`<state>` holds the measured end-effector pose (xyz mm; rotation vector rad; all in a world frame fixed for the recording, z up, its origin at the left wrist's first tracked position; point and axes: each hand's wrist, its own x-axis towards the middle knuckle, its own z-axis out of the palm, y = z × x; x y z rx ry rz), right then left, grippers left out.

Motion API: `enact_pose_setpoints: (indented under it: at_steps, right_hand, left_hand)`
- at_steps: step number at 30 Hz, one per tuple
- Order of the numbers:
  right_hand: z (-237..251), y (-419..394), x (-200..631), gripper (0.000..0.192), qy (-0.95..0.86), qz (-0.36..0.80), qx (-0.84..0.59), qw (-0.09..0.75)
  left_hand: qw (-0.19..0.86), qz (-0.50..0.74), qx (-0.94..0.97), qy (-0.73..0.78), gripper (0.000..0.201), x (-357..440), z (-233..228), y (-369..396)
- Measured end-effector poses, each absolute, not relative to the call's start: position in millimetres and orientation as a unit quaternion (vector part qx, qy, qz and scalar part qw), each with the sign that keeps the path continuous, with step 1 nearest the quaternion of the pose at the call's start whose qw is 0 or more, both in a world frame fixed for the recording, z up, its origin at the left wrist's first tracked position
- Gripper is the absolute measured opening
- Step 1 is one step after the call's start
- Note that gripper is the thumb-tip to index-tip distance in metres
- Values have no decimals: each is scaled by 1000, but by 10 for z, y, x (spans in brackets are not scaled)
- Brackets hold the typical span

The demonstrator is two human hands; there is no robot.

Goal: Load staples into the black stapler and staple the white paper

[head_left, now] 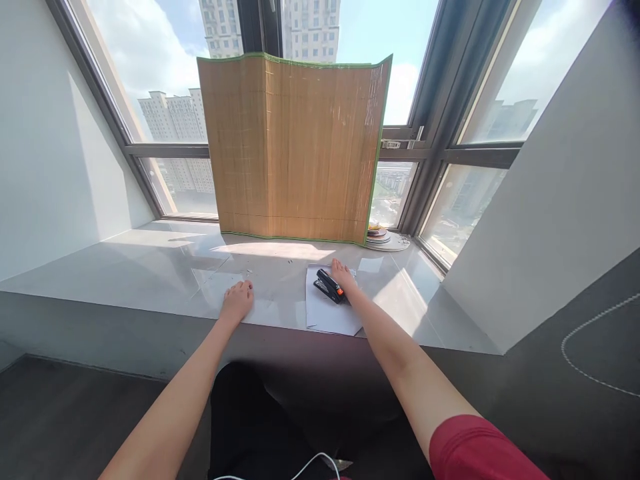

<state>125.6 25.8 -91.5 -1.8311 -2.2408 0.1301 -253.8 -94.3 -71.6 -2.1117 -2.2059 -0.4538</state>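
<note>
My left hand (237,301) rests on the grey-white window sill (280,303) near its front edge, fingers curled in, with no object visible in it. A black stapler with an orange part (330,287) lies on white paper (333,319). Just right of the stapler, my right hand (343,275) lies over the paper's far right part, fingers stretched forward and low. Its palm side and anything beneath it are hidden. Tiny bits (249,271), too small to name for sure, lie on the sill beyond my left hand.
A bamboo mat with green edging (295,147) stands upright against the window. At its right lower corner sits a stack of flat round pieces (383,239). Walls flank the sill on both sides. A white cable (320,456) runs by my lap.
</note>
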Motion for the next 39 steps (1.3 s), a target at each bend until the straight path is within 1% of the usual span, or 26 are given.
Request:
enact_pose_setpoints:
  at_steps: [4, 7, 9, 11, 15, 17, 19, 22, 24, 27, 29, 32, 36, 39]
  right_hand:
    - [-888, 231, 1219, 67, -763, 46, -630, 139]
    - [-863, 186, 1218, 65, -760, 39, -632, 146]
    - [-847, 155, 1228, 63, -759, 35, -633, 147]
    - [-833, 131, 1235, 61, -758, 30, -635, 149]
    - [-814, 109, 1235, 57, -755, 29, -637, 153]
    - [-808, 107, 1230, 55, -754, 34, -637, 154]
    - [-803, 106, 1226, 55, -754, 38, -637, 156]
    - [-796, 103, 1224, 54, -751, 41, -640, 160]
    - [-790, 98, 1224, 52, -749, 42, -641, 162]
    - [-785, 91, 1227, 48, -748, 44, -641, 167]
    - [-787, 87, 1229, 46, -748, 45, -639, 172]
    - [-793, 88, 1228, 42, -746, 47, -637, 188]
    - [-765, 95, 1222, 37, -741, 52, -631, 224]
    - [-704, 65, 1257, 38, -739, 47, -617, 266]
  left_hand:
    - [16, -103, -687, -719, 37, -2216, -745, -902]
    - [32, -64, -666, -743, 55, -1909, -820, -746]
    - [25, -58, -642, -764, 65, -1813, -845, -586]
    - [11, -60, -632, -773, 71, -1855, -837, -417]
    - [-27, -69, -659, -748, 75, -2198, -817, -191]
    - [-20, -89, -672, -735, 74, -2332, -842, -154]
    - [8, -120, -667, -735, 71, -2349, -881, -149]
    - [32, -187, -671, -717, 62, -2110, -930, -172]
    - [5, -233, -710, -665, 55, -1810, -954, -200]
    - [-57, -276, -766, -578, 54, -1304, -999, -270]
    - [-76, -276, -779, -558, 52, -1037, -1031, -346]
    - [-72, -225, -799, -553, 46, -829, -1044, -487]
    - [-39, -181, -800, -570, 43, -794, -964, -620]
    - [-25, -175, -799, -575, 41, -795, -892, -650]
